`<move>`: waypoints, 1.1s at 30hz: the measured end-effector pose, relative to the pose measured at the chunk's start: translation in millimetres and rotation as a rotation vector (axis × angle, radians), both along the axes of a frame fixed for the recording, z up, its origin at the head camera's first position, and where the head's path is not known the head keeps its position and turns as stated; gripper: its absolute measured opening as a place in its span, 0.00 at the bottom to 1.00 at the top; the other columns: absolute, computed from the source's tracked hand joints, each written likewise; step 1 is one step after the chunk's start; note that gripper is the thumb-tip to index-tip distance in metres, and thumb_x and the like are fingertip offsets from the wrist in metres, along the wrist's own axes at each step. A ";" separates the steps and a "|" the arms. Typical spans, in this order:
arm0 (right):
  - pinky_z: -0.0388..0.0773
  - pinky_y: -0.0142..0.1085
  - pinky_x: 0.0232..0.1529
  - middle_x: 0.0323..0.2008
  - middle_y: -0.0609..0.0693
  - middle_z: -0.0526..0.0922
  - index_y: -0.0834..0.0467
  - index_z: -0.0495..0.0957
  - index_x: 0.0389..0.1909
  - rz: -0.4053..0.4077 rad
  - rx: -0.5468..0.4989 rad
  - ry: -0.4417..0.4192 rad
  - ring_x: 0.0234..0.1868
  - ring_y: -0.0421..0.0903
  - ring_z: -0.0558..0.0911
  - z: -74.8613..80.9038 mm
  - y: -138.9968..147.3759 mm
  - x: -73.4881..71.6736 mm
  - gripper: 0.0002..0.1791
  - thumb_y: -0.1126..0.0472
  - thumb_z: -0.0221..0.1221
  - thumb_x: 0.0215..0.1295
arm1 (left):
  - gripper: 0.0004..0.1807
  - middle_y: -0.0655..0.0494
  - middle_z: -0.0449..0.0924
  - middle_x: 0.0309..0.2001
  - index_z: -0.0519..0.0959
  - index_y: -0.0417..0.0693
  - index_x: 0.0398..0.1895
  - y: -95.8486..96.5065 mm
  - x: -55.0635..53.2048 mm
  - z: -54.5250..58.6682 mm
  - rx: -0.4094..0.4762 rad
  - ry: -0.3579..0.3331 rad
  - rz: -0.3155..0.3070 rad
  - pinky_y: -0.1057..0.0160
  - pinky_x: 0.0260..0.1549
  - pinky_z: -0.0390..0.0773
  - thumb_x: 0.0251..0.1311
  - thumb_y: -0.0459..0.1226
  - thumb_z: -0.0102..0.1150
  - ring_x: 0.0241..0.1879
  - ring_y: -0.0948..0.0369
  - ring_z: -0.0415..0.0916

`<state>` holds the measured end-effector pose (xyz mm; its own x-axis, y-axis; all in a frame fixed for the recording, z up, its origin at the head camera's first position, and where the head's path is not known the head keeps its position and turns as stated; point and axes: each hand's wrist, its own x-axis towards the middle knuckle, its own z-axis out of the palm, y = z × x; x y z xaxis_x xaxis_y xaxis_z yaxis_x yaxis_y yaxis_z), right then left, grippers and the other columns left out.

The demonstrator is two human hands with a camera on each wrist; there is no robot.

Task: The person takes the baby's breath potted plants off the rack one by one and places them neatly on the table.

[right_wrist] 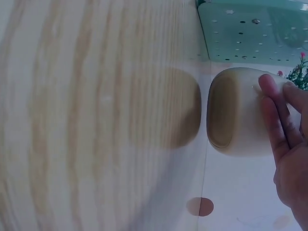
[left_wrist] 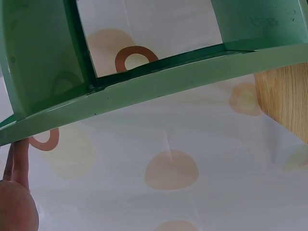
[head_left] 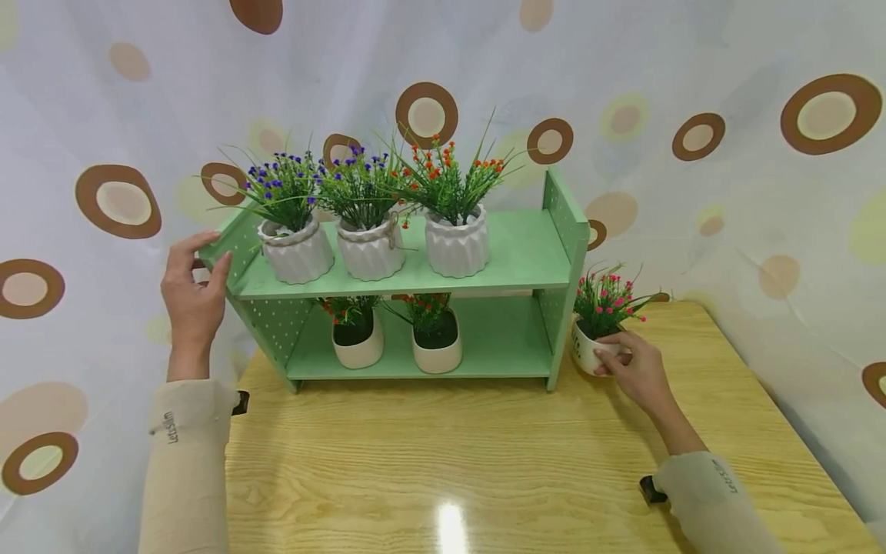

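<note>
Standing upright, pink-flower pot

Wooden table with a green shelf at centre frame.

The shelf stands at the table's back edge — its upper board carries three ribbed white pots in a row toward the left, two with blue flowers, one with orange. The lower board holds two cream pots, red-flowered, left of centre. On the table itself, just beside the shelf's right wall, sits a small pot of pink flowers — right of centre.
</note>
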<state>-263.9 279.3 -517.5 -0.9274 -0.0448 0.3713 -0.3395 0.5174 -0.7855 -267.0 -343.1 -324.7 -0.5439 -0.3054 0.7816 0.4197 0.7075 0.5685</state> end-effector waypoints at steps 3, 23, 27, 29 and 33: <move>0.87 0.38 0.31 0.46 0.67 0.78 0.71 0.81 0.52 0.005 -0.011 -0.023 0.26 0.37 0.88 -1.8 1.0 -0.4 0.12 0.70 0.61 0.72 | 0.19 0.55 0.79 0.56 0.81 0.42 0.61 -6.9 -5.6 -5.0 -0.004 -0.007 0.006 0.86 0.31 0.67 0.68 0.29 0.63 0.39 0.78 0.67; 0.87 0.38 0.32 0.49 0.68 0.80 0.70 0.82 0.52 0.041 -0.053 -0.034 0.28 0.40 0.90 -5.0 5.5 -4.4 0.12 0.69 0.62 0.71 | 0.18 0.51 0.80 0.55 0.80 0.36 0.60 10.7 8.1 6.7 0.024 0.016 -0.020 0.85 0.30 0.66 0.68 0.26 0.61 0.39 0.78 0.67; 0.87 0.38 0.34 0.49 0.68 0.78 0.71 0.82 0.51 0.065 -0.087 -0.042 0.30 0.41 0.90 -7.7 5.1 -4.3 0.11 0.71 0.62 0.71 | 0.18 0.63 0.77 0.54 0.81 0.39 0.60 0.0 -1.6 -0.8 0.022 0.006 -0.003 0.85 0.29 0.66 0.68 0.28 0.62 0.39 0.77 0.67; 0.87 0.37 0.34 0.47 0.68 0.79 0.72 0.82 0.49 0.059 -0.095 -0.043 0.30 0.40 0.90 -8.8 4.3 -3.7 0.11 0.71 0.62 0.70 | 0.19 0.62 0.78 0.55 0.81 0.42 0.61 -6.8 -6.3 -4.9 0.009 -0.010 0.000 0.85 0.30 0.66 0.68 0.30 0.63 0.40 0.77 0.68; 0.88 0.37 0.35 0.44 0.71 0.83 0.73 0.82 0.48 0.063 -0.100 -0.060 0.30 0.40 0.90 -14.1 3.0 -6.4 0.09 0.73 0.62 0.70 | 0.19 0.58 0.79 0.59 0.81 0.48 0.63 -17.6 -7.8 -9.3 -0.005 -0.033 -0.005 0.83 0.31 0.69 0.70 0.35 0.64 0.41 0.76 0.69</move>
